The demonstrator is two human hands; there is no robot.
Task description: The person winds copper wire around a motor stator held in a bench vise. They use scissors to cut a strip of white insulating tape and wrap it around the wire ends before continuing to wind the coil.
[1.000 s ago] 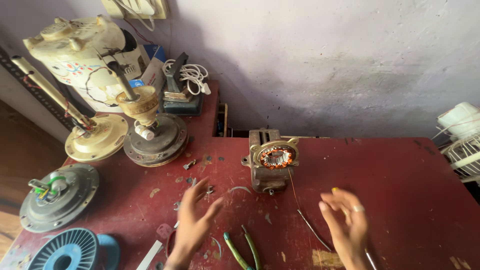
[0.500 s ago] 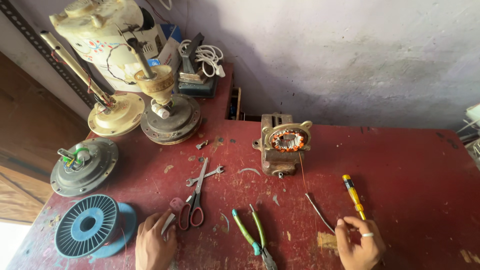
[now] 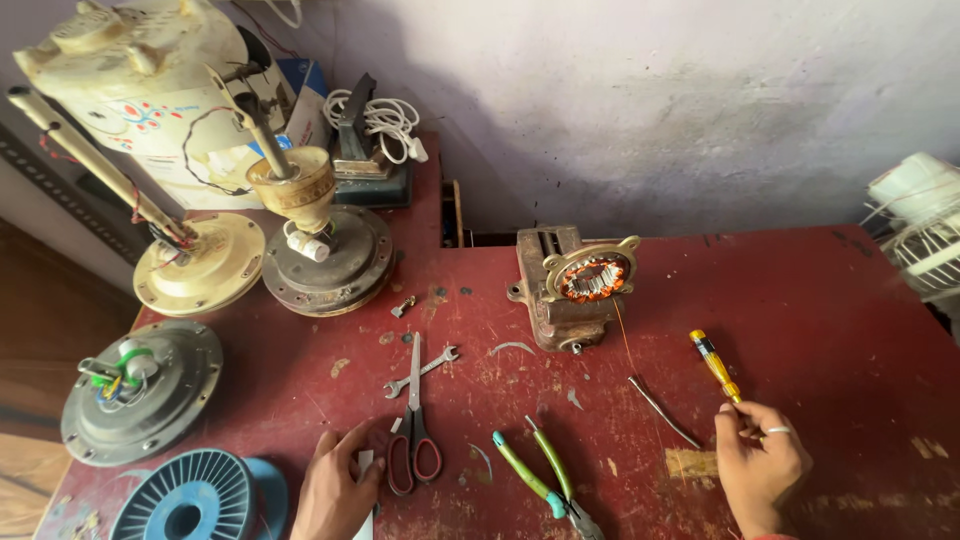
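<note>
My right hand [image 3: 760, 462] pinches the lower tip of the screwdriver [image 3: 716, 366] between thumb and fingertips, with a ring on one finger. The screwdriver has a clear yellow handle with a red band near its top, and it lies slanted on the red table [image 3: 800, 310], handle pointing up and away from me toward the wall. My left hand [image 3: 335, 487] rests at the near edge of the table, fingers curled loosely around a small pale flat piece; whether it truly grips it I cannot tell. The red handles of the scissors [image 3: 412, 430] lie just beside that hand.

One pair of scissors, blades pointing away from me, crosses over one small spanner [image 3: 425, 370]. One pair of green-handled pliers [image 3: 545, 480] lies between my hands. One thin dark rod [image 3: 663, 410] lies just left of my right hand. One motor core with copper windings [image 3: 592, 278] sits clamped in a rusty vise [image 3: 545, 300], and a fine copper wire hangs from it down toward the table. Three round fan motor housings stand at the left: a cream one [image 3: 200, 265], a dark one with a cream cap [image 3: 325, 255], and a grey one with green parts [image 3: 140, 390]. One blue ribbed spool [image 3: 195, 495] sits at the near left corner.

Behind the fans, a blue box [image 3: 300, 85] leans by the wall, and a cream fan body [image 3: 130, 70] carries a small red and blue flower mark.
</note>
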